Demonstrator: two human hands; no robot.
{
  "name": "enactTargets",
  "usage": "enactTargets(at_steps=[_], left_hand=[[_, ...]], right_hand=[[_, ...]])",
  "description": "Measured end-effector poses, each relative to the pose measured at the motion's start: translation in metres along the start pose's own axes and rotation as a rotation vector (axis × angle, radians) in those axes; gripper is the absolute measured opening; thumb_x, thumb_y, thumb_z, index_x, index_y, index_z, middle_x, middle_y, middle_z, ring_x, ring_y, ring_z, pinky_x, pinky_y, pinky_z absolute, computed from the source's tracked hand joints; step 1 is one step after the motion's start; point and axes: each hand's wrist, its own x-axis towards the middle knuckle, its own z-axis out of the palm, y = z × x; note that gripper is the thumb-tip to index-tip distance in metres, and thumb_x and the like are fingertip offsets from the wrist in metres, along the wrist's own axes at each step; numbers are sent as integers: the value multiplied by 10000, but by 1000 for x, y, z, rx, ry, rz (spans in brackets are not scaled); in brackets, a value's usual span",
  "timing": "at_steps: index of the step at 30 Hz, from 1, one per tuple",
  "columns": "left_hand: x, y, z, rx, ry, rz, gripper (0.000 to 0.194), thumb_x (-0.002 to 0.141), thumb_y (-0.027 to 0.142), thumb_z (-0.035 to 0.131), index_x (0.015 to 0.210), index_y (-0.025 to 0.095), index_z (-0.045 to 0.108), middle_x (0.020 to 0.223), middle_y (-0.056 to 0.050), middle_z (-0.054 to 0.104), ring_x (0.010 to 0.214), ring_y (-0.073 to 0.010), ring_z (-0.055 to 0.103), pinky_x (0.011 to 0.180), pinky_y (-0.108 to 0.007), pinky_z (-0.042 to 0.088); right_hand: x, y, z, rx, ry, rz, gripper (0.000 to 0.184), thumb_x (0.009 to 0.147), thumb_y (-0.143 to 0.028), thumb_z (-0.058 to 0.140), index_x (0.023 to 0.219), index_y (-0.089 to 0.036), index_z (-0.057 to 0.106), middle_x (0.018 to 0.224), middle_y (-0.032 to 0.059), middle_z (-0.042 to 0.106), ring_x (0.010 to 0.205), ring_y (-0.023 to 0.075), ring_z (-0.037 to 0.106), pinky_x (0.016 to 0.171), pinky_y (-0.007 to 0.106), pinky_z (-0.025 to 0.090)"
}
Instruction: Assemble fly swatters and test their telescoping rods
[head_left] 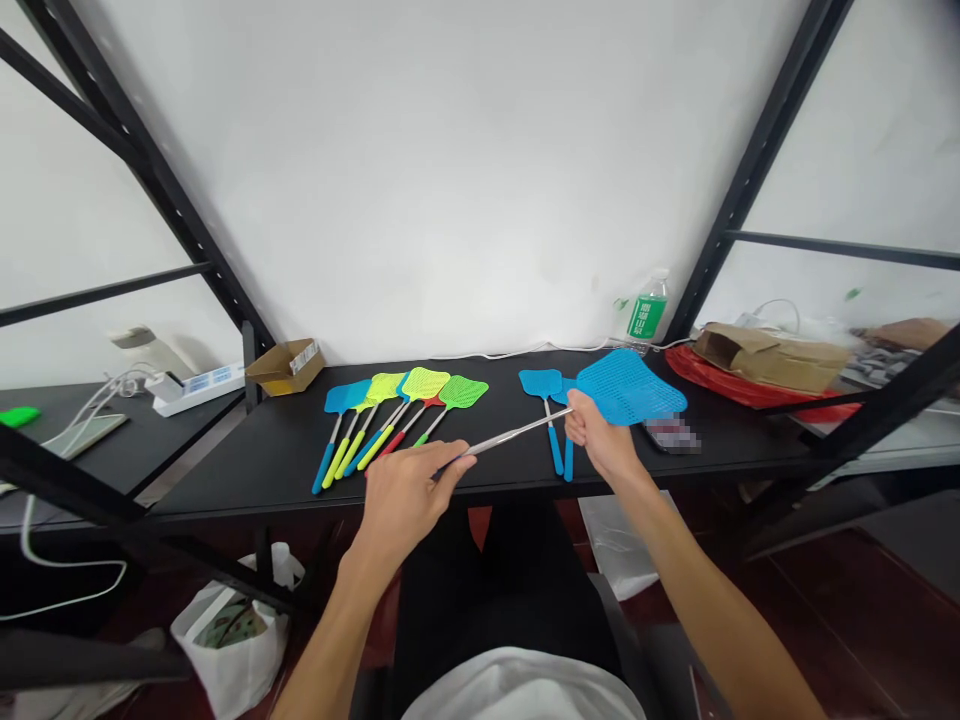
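Large swatter head [630,385] blue, mesh-patterned; shaft [523,431] silver; tabletop [232,460] black; bottle label [646,318] green, white-lettered.

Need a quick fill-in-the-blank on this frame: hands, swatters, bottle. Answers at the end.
1. The right hand grips the fly swatter, whose head is coloured ____.
2. The left hand grips the same swatter at its ____ end.
3. The swatter with a red handle lies toward the person's ____ side.
4. The plastic bottle has a label coloured mainly ____.

Missing words: blue; handle; left; green.
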Motion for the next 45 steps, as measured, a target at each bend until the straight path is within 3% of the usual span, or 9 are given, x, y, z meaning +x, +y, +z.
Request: enactTargets(at_steps=[3,6,15,19,25,37,45], left_hand=[[0,-15,-4,74,78,6,270,962,442,595,994,275,805,905,-11,805,736,-181,734,617,-272,449],[2,-23,-6,113,81,20,270,964,436,593,979,271,806,895,-9,805,757,-194,735,625,-281,449],[5,-30,-12,177,157,68,300,980,439,566,959,264,808,914,-24,805,729,-185,718,657,-288,449],[5,-32,-14,185,204,117,255,976,391,587,949,252,800,888,-27,805,765,-191,729,729,-312,464],[6,-33,-14,306,352,211,143,936,297,647,929,276,788,838,-3,803,657,-176,676,780,-349,466],[4,-57,-14,193,257,197,180,947,336,636,950,245,791,810,-15,793,679,-162,705,751,-316,487],[0,-75,-22,204,260,189,194,956,308,602,961,250,787,870,-31,803,764,-192,735,802,-343,492]], right_hand=[[7,-9,-10,17,80,10,536,800,-448,737,495,-218,362,445,-75,291,395,57,256,391,243,212],[11,-17,-17,1,80,1,516,798,-421,740,502,-215,372,450,-73,310,391,53,268,390,241,214],[11,-21,-23,-29,83,-59,512,838,-397,706,509,-220,356,457,-71,292,391,60,276,386,258,236],[14,-22,-25,-9,143,-48,512,811,-379,726,521,-225,334,460,-74,288,391,58,263,369,251,236],[16,-29,-30,60,240,17,501,757,-338,763,534,-224,329,466,-82,296,396,47,261,352,227,233],[22,-42,-57,63,269,-13,475,699,-278,799,552,-215,352,468,-95,308,381,22,257,323,184,219],[27,-38,-71,62,299,2,453,707,-254,789,552,-221,364,469,-89,320,392,33,259,314,170,239]])
